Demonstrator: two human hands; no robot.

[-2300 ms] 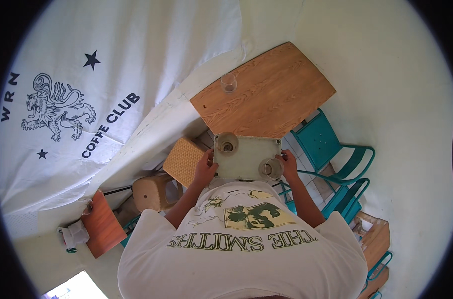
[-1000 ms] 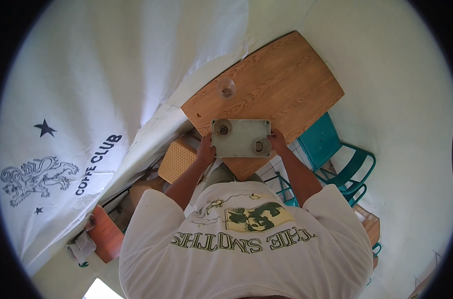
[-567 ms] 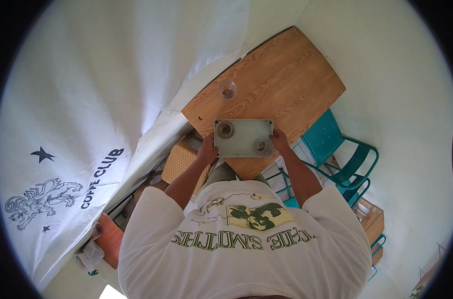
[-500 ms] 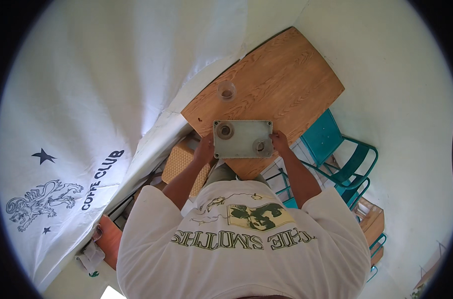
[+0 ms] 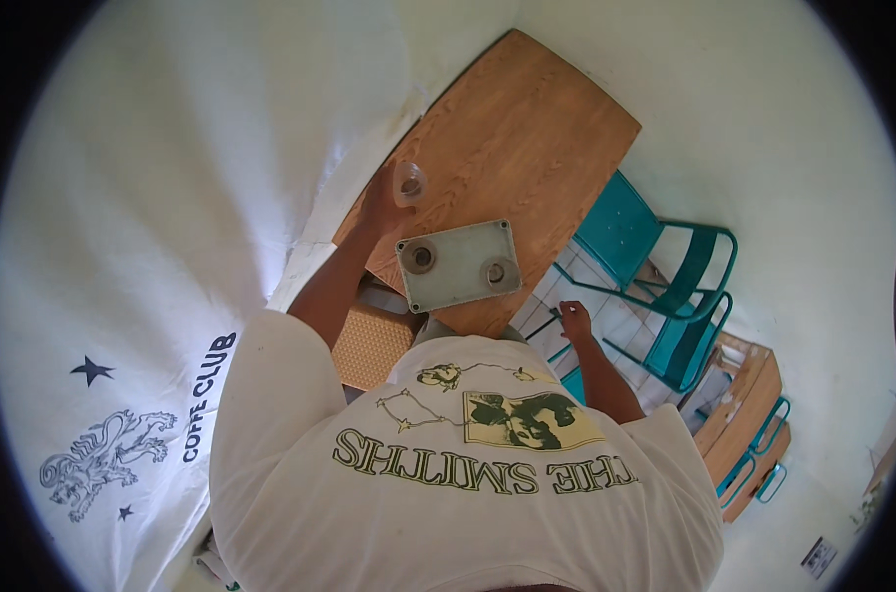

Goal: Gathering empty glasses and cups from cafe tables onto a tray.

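At the table's left edge, my left hand [image 5: 382, 202] is closed round the side of a clear plastic cup [image 5: 409, 185] with a little brown in it. Just nearer to me, a grey-green rectangular tray [image 5: 458, 254] lies slightly tilted in angle on the wooden table. Two similar clear cups stand on it: a left cup [image 5: 419, 258] with a dark middle and a right cup [image 5: 498, 275]. My right hand [image 5: 576, 320] is off the table's right side, above the floor, with its fingers curled. A small pale spot shows at its fingers, too small to name.
The wooden table [image 5: 537, 128] reaches away from me toward the wall. Teal metal chairs [image 5: 620, 232] stand to its right, with another wooden table [image 5: 744, 414] behind them. A woven tan stool [image 5: 374, 345] sits below its left edge, beside a white curtain [image 5: 172, 197].
Both hands have let go of the tray, which now rests turned on the table. My left hand has reached forward and taken hold of the cup; my right hand has drawn back.
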